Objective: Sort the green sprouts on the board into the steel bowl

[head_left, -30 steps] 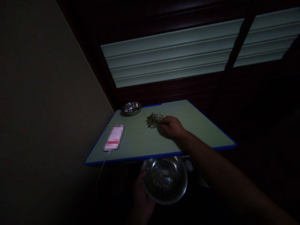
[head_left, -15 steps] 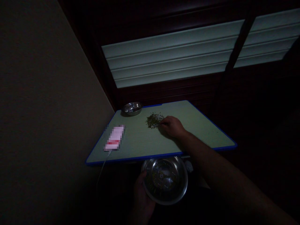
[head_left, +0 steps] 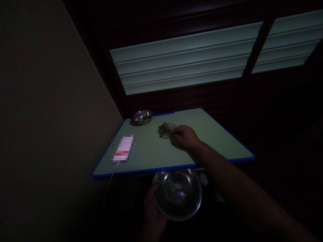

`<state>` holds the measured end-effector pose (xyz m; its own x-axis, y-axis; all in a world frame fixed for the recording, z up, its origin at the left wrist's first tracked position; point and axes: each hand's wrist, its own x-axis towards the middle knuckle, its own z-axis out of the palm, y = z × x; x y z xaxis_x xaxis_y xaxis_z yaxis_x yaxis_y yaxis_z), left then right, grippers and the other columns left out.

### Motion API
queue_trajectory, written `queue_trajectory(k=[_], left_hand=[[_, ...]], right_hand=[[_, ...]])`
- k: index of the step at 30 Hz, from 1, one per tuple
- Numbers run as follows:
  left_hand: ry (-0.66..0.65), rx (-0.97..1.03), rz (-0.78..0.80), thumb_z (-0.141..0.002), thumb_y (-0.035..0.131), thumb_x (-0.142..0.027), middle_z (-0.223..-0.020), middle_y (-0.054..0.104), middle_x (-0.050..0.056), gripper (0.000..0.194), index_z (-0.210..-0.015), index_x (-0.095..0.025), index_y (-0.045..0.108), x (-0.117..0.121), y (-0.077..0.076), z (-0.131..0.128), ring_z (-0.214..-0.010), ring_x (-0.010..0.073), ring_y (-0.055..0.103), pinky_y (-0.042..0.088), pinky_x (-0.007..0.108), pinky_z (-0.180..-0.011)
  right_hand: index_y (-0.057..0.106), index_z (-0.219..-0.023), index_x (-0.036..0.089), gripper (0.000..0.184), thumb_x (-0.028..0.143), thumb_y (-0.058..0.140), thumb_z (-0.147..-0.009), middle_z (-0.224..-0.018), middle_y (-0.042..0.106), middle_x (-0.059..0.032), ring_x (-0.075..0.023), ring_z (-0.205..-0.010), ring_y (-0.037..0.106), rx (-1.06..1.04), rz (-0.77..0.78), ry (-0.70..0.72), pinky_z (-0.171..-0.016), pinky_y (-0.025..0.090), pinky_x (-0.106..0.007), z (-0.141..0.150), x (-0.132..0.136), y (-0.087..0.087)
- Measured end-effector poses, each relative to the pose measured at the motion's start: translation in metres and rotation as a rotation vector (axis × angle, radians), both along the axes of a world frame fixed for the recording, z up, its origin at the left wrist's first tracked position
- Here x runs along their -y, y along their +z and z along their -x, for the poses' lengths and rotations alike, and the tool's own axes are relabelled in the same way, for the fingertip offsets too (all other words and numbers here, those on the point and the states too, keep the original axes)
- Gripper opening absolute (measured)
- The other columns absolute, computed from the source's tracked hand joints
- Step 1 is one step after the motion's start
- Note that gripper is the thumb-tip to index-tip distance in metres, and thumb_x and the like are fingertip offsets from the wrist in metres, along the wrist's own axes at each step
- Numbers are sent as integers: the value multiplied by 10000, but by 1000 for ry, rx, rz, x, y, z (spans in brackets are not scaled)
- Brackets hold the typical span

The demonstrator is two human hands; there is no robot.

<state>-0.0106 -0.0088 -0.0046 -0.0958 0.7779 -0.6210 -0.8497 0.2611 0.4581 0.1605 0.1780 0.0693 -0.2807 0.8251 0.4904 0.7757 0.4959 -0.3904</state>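
Observation:
My left hand [head_left: 153, 211] grips a shiny metal bowl [head_left: 194, 201] by its left side, thumb over the rim, just below the table's near edge. Small yellowish-green bits seem to lie inside, though the dim light blurs them. On the pale green tabletop [head_left: 146, 154] is a loose pile of small dark greenish bits [head_left: 164, 130]. My right hand [head_left: 186, 136] rests at the pile's right side, its fingers pinched together at the bits. Whatever sits between those fingertips is too small and dark to make out.
A smaller metal bowl [head_left: 142, 117] stands at the table's back left corner. Nearer on the left lies a phone [head_left: 123, 148] with a blurred screen and a white cable [head_left: 109, 183] hanging over the edge. Dark panelling with pale slats [head_left: 186, 58] rises behind; a wall [head_left: 63, 117] borders the left.
My right hand's fingertips make slight movements at the pile's right edge. The left hand and its bowl stay almost in place.

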Motion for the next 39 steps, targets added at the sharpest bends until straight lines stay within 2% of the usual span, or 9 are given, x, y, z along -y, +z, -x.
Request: queue_trajectory(k=[6, 15, 21, 27, 33, 39], left_hand=[[16, -13, -23, -758, 596, -195, -707, 749, 77, 135, -743, -141, 718, 1, 2, -1, -680, 207, 686, 527, 387, -801], [18, -2, 8, -789, 569, -190, -702, 745, 97, 172, -733, -118, 716, 2, 3, -2, -675, 213, 685, 525, 383, -787], [27, -18, 30, -772, 588, -186, -670, 731, 84, 144, -725, -125, 710, 2, 3, -2, -671, 214, 681, 524, 355, -734], [-15, 22, -28, -773, 592, -214, -750, 752, 102, 159, -778, -124, 723, 1, -2, 0, -691, 226, 688, 522, 389, -783], [-16, 20, -32, -756, 597, -201, -701, 749, 74, 137, -725, -154, 722, 2, -1, 0, -670, 220, 688, 519, 408, -815], [-13, 13, -28, -770, 583, -206, -718, 753, 79, 152, -741, -152, 722, 2, 0, 0, -684, 218, 693, 530, 380, -785]], right_hand=[[737, -840, 189, 173, 207, 591, -749, -851, 695, -57, -180, -820, 599, -21, 19, -19, -742, 425, -277, 0, 1, 2], [731, -811, 181, 166, 189, 586, -730, -821, 695, -44, -168, -769, 615, -116, 42, 32, -707, 439, -263, 1, 0, -2], [728, -814, 172, 164, 196, 577, -752, -815, 685, -54, -161, -755, 604, -104, 3, 28, -712, 432, -264, 1, 0, -2], [735, -863, 188, 181, 227, 582, -775, -859, 687, -59, -170, -806, 600, -55, -8, 61, -757, 431, -269, 0, -2, -4], [735, -864, 193, 186, 211, 583, -760, -860, 688, -52, -172, -811, 599, -46, 0, 54, -754, 429, -267, -1, -2, -3], [728, -827, 187, 172, 199, 575, -749, -842, 685, -49, -166, -792, 597, -65, 8, 35, -738, 428, -261, -1, -1, -1]])
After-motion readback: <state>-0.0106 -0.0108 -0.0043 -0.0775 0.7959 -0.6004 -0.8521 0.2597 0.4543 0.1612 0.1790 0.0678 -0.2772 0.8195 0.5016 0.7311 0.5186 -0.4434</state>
